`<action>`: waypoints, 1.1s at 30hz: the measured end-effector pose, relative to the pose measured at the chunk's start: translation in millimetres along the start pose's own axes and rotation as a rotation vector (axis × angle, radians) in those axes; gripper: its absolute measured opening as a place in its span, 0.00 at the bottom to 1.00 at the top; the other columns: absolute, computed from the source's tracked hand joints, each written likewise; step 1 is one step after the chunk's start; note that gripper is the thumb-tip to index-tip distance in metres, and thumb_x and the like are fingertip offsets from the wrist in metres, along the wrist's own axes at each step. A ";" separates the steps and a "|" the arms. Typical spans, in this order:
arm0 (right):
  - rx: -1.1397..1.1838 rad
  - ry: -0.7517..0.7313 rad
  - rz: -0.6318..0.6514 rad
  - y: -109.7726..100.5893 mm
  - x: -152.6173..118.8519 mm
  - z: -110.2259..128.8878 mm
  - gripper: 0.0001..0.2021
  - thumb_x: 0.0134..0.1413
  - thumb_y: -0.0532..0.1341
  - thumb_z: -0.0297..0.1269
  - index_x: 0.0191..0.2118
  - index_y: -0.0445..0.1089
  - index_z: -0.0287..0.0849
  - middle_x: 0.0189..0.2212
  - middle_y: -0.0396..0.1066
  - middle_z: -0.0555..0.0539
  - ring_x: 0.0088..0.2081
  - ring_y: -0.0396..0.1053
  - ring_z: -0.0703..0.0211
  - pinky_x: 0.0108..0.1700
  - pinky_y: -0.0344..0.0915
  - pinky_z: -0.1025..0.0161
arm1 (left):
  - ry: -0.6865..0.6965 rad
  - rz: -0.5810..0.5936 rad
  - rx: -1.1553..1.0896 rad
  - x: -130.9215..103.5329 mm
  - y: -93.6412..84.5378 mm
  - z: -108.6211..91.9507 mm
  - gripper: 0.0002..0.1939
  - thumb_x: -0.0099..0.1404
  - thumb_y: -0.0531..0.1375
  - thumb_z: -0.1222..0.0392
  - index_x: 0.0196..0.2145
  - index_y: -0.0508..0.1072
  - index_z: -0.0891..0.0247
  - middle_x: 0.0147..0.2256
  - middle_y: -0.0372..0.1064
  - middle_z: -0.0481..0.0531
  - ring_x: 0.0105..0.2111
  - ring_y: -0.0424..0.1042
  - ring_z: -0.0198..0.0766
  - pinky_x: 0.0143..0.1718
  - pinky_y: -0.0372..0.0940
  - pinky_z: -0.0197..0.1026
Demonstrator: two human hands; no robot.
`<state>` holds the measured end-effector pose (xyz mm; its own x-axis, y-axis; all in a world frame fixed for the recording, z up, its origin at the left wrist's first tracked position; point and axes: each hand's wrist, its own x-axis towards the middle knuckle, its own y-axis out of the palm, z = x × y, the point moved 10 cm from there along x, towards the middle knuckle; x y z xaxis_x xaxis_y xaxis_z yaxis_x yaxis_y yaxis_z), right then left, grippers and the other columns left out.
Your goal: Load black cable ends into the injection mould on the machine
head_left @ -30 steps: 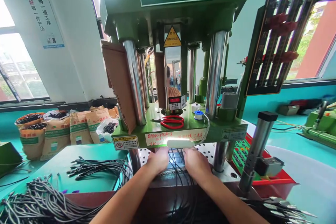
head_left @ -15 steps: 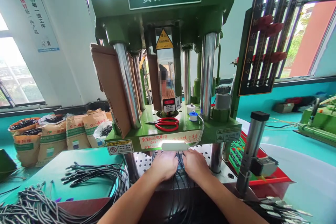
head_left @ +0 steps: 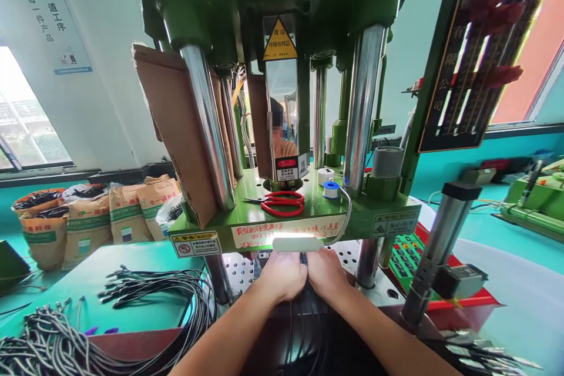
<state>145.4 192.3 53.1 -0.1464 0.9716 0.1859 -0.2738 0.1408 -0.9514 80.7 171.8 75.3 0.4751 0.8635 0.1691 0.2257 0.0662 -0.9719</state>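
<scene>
My left hand (head_left: 284, 276) and my right hand (head_left: 326, 275) are close together, low in the opening of a green press (head_left: 247, 220). Both are closed, with fingers curled around black cables (head_left: 308, 299) that come out between them and hang down toward me. The fingertips and the cable ends are hidden by the hands and by a bright white lamp bar (head_left: 297, 244) just above. Behind my left hand part of a metal mould (head_left: 261, 259) shows on the perforated metal bed (head_left: 238, 273).
Red-handled scissors (head_left: 284, 204) and a blue-and-white spool (head_left: 331, 190) rest on the press ledge. Bundled cables (head_left: 176, 288) cover part of the left table. A button panel (head_left: 403, 255) and a metal post (head_left: 436, 252) stand at the right. Cardboard (head_left: 176, 129) leans against the left column.
The view has moved closer and tilted down. My hands have drawn nearer each other, and the cables now bunch between them.
</scene>
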 end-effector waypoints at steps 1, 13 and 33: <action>-0.001 -0.012 -0.001 -0.8 0.5 1.2 0.15 0.56 0.49 0.28 0.43 0.71 0.39 0.45 0.72 0.37 0.49 0.66 0.48 0.48 0.55 0.59 | -0.008 0.005 0.001 1.4 0.8 0.8 0.20 0.63 0.43 0.58 0.47 0.66 0.68 0.46 0.70 0.61 0.47 0.69 0.46 0.50 0.60 0.47; 0.034 -0.185 -0.166 -33.1 -22.9 20.0 0.19 0.62 0.50 0.41 0.54 0.67 0.41 0.55 0.64 0.39 0.57 0.57 0.49 0.58 0.51 0.56 | -0.158 -0.039 0.084 -37.6 -18.3 29.6 0.28 0.63 0.42 0.61 0.59 0.57 0.71 0.60 0.55 0.61 0.61 0.52 0.45 0.62 0.45 0.51; 0.037 -0.234 -0.122 -11.1 -17.2 28.9 0.21 0.63 0.46 0.40 0.56 0.65 0.40 0.52 0.66 0.37 0.56 0.59 0.46 0.60 0.47 0.47 | -0.252 -0.041 0.074 -34.1 -2.6 34.6 0.26 0.66 0.42 0.53 0.59 0.58 0.64 0.60 0.56 0.57 0.61 0.53 0.48 0.61 0.45 0.55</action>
<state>123.5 168.6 67.6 -0.3246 0.8769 0.3544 -0.3368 0.2430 -0.9097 34.4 159.4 66.5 0.2382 0.9559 0.1720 0.1730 0.1325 -0.9760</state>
